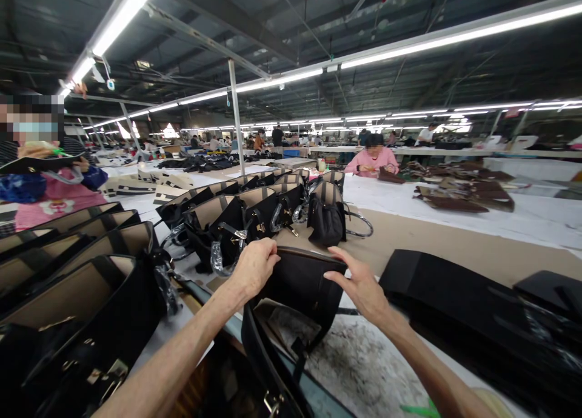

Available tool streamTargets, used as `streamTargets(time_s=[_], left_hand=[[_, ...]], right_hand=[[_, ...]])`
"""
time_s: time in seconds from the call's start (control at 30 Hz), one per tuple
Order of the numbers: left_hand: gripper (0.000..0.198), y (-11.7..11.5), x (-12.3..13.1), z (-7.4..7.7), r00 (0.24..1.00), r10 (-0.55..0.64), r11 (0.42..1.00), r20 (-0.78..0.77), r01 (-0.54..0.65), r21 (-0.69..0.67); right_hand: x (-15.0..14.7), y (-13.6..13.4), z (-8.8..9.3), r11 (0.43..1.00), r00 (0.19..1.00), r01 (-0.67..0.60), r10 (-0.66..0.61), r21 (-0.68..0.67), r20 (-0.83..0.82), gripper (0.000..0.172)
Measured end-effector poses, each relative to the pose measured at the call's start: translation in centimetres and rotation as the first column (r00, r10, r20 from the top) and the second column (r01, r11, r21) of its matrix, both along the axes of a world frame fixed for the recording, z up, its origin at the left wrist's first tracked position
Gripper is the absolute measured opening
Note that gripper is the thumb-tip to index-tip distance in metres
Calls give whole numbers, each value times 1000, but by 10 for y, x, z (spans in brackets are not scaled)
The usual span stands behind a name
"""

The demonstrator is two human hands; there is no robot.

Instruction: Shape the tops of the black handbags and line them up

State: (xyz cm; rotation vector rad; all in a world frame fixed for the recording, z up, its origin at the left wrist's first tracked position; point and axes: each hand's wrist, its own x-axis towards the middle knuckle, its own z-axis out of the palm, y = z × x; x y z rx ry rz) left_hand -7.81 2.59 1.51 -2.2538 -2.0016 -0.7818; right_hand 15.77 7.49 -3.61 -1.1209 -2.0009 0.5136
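Note:
In front of me a black handbag (309,281) stands open at the table's edge, its far panel upright and its near panel leaning toward me. My left hand (259,263) is closed on the left end of that far panel's top edge. With thumb and fingers, my right hand (357,278) pinches the same edge near its right corner. Inside the bag lies a greyish sheet (288,327), partly in shadow. A metal clasp (273,401) shows on the near panel at the bottom. The bag's base is hidden.
Rows of black bags with beige linings (109,248) fill the left and centre. One black bag (326,215) stands apart beyond my hands. Black pieces (454,309) lie at right, and a green object (421,409) is near my right forearm. Co-workers sit at left (59,193) and across the table (375,157).

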Motion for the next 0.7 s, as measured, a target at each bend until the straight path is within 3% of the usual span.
streamTargets(time_s=[0.2, 0.43, 0.57, 0.7], left_hand=[[12, 5, -4, 1, 999, 19, 1000, 48, -18, -24], [13, 6, -12, 11, 983, -115, 987, 144, 130, -99], [4, 5, -14, 12, 978, -169, 980, 121, 180, -82], [27, 5, -18, 9, 970, -197, 975, 143, 209, -79]], right_hand=[[-11, 1, 8, 983, 996, -78, 85, 167, -35, 23], [-13, 5, 11, 983, 994, -91, 100, 162, -49, 21], [-15, 7, 11, 988, 992, -92, 102, 125, -75, 21], [-14, 13, 14, 987, 993, -98, 105, 125, -49, 20]])
